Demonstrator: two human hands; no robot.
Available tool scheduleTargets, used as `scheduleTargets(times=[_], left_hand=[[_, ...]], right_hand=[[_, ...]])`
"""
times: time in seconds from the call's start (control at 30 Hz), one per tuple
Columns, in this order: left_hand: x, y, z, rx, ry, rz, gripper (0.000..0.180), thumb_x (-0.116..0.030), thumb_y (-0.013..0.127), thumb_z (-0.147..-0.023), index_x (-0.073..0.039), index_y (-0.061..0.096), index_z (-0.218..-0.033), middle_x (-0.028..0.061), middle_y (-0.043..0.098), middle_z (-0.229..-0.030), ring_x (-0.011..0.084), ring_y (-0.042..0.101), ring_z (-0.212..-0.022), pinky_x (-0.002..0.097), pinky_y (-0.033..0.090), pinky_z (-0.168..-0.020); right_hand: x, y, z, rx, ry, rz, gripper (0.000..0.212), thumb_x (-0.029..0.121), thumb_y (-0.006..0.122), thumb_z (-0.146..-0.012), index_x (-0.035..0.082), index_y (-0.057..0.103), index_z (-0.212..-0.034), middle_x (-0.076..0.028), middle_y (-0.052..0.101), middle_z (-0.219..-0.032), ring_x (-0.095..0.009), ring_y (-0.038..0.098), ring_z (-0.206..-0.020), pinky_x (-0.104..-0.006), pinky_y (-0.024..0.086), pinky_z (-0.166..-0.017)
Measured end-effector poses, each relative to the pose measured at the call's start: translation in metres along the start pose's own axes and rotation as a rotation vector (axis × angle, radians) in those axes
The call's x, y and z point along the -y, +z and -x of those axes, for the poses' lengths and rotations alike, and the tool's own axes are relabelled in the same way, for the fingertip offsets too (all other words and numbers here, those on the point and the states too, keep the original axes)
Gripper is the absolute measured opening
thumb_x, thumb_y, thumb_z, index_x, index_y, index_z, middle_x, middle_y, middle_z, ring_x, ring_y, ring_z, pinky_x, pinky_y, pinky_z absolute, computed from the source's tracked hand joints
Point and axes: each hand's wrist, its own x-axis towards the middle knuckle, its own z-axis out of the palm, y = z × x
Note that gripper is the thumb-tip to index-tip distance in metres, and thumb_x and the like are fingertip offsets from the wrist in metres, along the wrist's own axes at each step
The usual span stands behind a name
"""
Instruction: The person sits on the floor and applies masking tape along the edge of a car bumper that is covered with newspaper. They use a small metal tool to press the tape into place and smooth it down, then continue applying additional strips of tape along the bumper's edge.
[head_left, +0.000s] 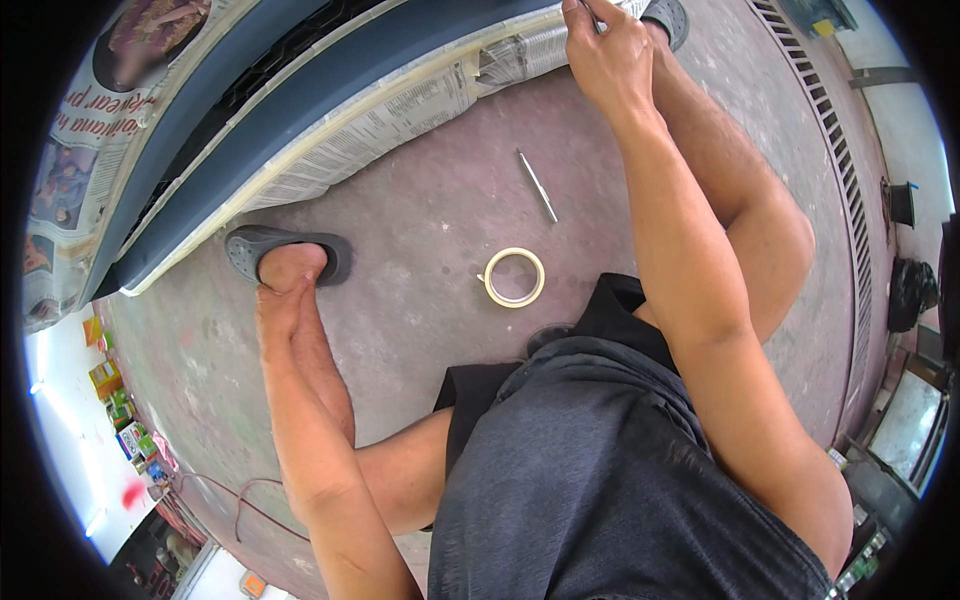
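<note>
A dark blue-grey car bumper [400, 62], its edges masked with newspaper [400, 118] and pale tape, curves across the top. At its far right end, my right hand [612, 60] is closed around a thin dark tool [597, 18], mostly hidden by the fingers. My left hand [278, 292] is down by my left ankle, beside a grey clog [338, 260]; its fingers cannot be made out. On the floor between my legs lie a roll of cream masking tape [541, 280] with a loose end and a slim silver pen-like tool [538, 186].
A slotted drain grate [835, 140] runs along the floor at the right. Coloured boxes [105, 378] and a reddish hose [240, 500] are at the left. A black bag [910, 293] hangs at the far right. My other clog [672, 20] is beyond my right hand.
</note>
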Motion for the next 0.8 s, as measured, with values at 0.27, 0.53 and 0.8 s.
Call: scheduleTargets(times=[0.27,0.53,0.8], left_hand=[[-0.008,-0.003,0.007,-0.012,0.000,-0.007,0.113,-0.063,0.084,-0.070,0.016,0.046,-0.141,0.0393,0.055,-0.139,0.0437,0.054,-0.136,0.0451,0.042,-0.113],[-0.011,-0.005,0.008,-0.003,-0.007,-0.017,0.114,-0.062,0.086,-0.070,0.018,0.045,-0.141,0.0412,0.055,-0.138,0.0447,0.053,-0.136,0.0442,0.042,-0.113],[-0.008,-0.003,0.007,-0.006,-0.010,-0.044,0.113,-0.065,0.082,-0.070,0.012,0.045,-0.143,0.0370,0.057,-0.138,0.0445,0.055,-0.134,0.0466,0.043,-0.113]], right_hand=[[0.006,-0.003,-0.006,-0.005,-0.010,0.036,0.034,0.020,0.061,-0.097,-0.002,0.072,-0.121,-0.031,0.072,-0.103,-0.042,0.072,-0.103,-0.0436,0.055,-0.091],[0.008,-0.006,-0.007,-0.008,-0.032,0.033,0.033,0.019,0.062,-0.096,-0.002,0.073,-0.119,-0.032,0.072,-0.101,-0.043,0.073,-0.100,-0.0439,0.056,-0.090],[0.011,-0.006,-0.008,-0.007,-0.050,0.039,0.033,0.019,0.062,-0.095,-0.002,0.073,-0.119,-0.032,0.071,-0.102,-0.043,0.072,-0.101,-0.0445,0.056,-0.091]])
